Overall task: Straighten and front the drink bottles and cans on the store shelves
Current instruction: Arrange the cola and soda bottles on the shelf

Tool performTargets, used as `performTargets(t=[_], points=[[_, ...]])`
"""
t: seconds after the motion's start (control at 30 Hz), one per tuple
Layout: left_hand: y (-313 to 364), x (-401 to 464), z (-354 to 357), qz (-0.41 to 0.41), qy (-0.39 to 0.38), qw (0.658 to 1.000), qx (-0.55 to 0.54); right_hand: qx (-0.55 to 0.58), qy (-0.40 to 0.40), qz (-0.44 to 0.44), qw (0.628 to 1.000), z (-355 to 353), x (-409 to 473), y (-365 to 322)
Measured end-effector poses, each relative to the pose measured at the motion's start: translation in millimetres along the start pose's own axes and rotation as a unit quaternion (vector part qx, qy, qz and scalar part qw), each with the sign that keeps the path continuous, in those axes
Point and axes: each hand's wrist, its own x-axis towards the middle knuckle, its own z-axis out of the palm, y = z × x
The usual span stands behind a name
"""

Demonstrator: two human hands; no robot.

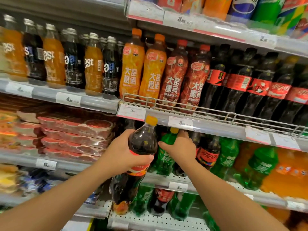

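Centrally, a large dark cola bottle [140,157] with a yellow cap and a red-orange label is held out in front of the shelves, tilted with its cap toward twelve o'clock and slightly right; the left hand [122,151] wraps around its upper body, thumb curled across the label. At three o'clock from it, just beside, the right hand [179,147] closes over the shoulder of a green soda bottle [166,152] with a yellow cap, which stands at the front of its shelf [166,179]; a dark cola bottle with a red label [208,152] stands touching that hand's far side, and further toward three o'clock come more green bottles [260,165] and then orange soda bottles [286,172].

At twelve o'clock, the shelf above carries a wire front rail [183,105] holding back two orange-labelled bottles [141,67], two red-labelled bottles [183,74] and, toward two o'clock, a row of dark cola bottles with red bands [250,82]; white price tags [131,112] hang along its edge. At ten o'clock stand glass bottles [55,57], alternating orange and dark drink; at nine o'clock lie stacked shrink-wrapped trays of red cans [75,134]. At six o'clock, a lower perforated shelf [158,220] holds more green and dark bottles, blurred.
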Motion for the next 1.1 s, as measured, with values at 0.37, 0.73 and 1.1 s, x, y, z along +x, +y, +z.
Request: performTargets(t=[0.37, 0.73, 1.1], points=[[-8.1, -30.2, 4.4, 0.008, -0.025, 0.999, -0.023, 0.318, -0.02, -0.027, 0.947, 10.0, -56.6, 7.5], [31.5, -55.2, 52.7, 0.036, -0.04, 0.996, -0.076, 0.424, 0.032, -0.002, 0.905, -74.4, -134.9, 99.1], [62.4, -78.1, 149.9, 0.002, -0.033, 0.999, -0.036, 0.384, 0.093, 0.04, 0.918, -93.6, -125.2, 265.6]])
